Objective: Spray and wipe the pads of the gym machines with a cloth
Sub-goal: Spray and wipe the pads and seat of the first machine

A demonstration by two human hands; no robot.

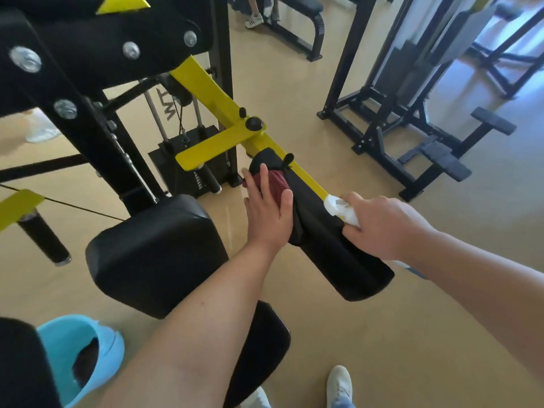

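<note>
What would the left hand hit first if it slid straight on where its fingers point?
Likely the yellow frame bar just past the far end of the roller pad; depth is unclear.

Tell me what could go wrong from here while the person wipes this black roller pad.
1. The left hand presses the dark red cloth flat, not gripping it; the cloth may slip off the roller pad on its curved side.
2. The right hand grips the white spray bottle at the pad; a squeeze could spray by accident.
3. The pad sits on the yellow arm, which might swing under pressure.
</note>
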